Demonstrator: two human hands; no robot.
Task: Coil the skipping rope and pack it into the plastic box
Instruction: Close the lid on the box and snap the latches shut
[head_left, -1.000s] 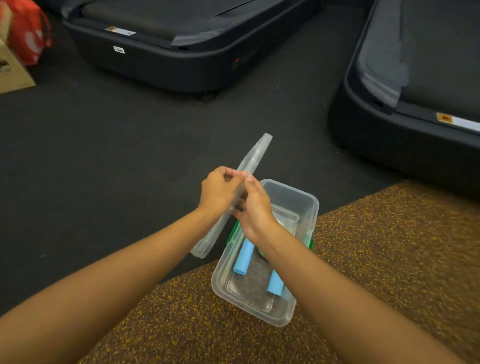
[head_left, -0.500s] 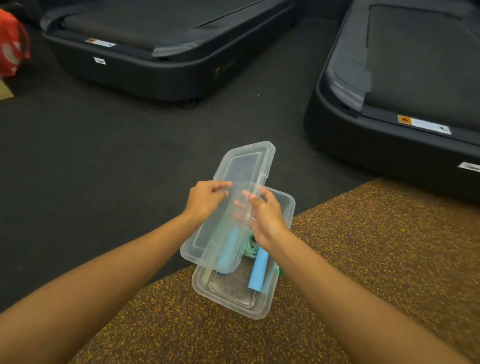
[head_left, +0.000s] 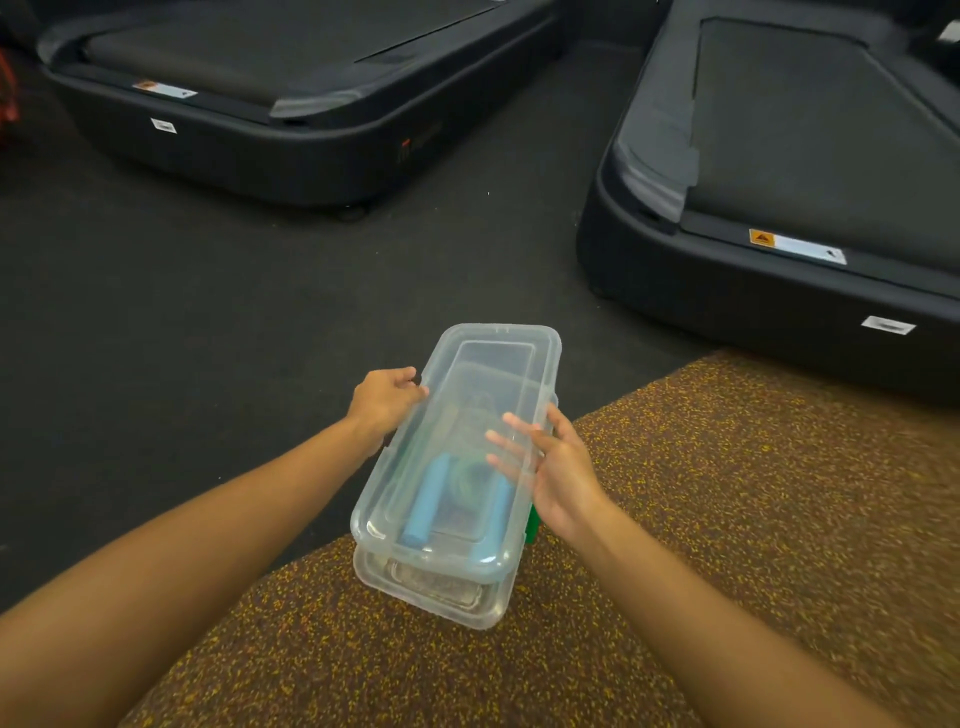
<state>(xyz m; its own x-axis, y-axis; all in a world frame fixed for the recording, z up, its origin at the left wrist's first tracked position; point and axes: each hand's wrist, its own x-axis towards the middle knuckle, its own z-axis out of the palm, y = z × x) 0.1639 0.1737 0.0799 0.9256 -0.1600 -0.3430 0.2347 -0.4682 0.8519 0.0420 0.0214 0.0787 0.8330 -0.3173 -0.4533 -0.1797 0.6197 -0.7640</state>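
A clear plastic box stands on the speckled brown mat. Inside it lies the skipping rope, with a blue handle and a coiled green cord seen through the plastic. A clear lid hovers flat just above the box, nearly lined up with it. My left hand grips the lid's left edge. My right hand holds the right edge, its fingers spread under the lid. A green latch shows at the box's right side.
The brown mat covers the near right floor; dark carpet lies to the left. Two black treadmill bases stand ahead, one at the far left and one at the right.
The lid has swung from standing on edge to lying flat over the box. My hands have moved apart to its two long sides.
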